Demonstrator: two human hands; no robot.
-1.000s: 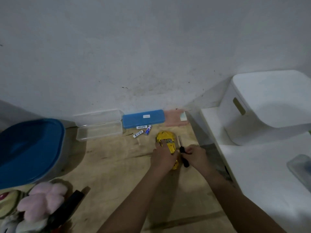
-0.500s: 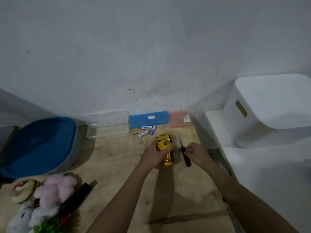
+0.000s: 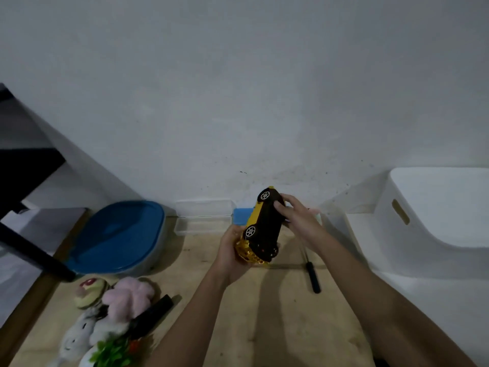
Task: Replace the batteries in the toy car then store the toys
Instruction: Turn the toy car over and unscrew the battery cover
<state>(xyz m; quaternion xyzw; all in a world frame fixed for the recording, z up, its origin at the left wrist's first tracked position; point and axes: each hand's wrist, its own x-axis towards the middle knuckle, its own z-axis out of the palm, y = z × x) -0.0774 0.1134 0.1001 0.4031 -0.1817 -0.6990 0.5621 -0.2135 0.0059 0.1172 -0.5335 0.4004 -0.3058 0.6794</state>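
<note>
Toy car (image 3: 264,223), underside up, frame centre, held above bench (image 3: 277,313). Left hand (image 3: 231,251) grips near end; right hand (image 3: 297,217) clasps far end. Risk: freeing right hand for screwdriver (image 3: 312,276), car may slip.

Glossy gold plastic toy car (image 3: 264,226), matt black underneath; pale, rough wood table (image 3: 264,327); fluffy cloth plush toys (image 3: 127,298) at eight o'clock.
</note>
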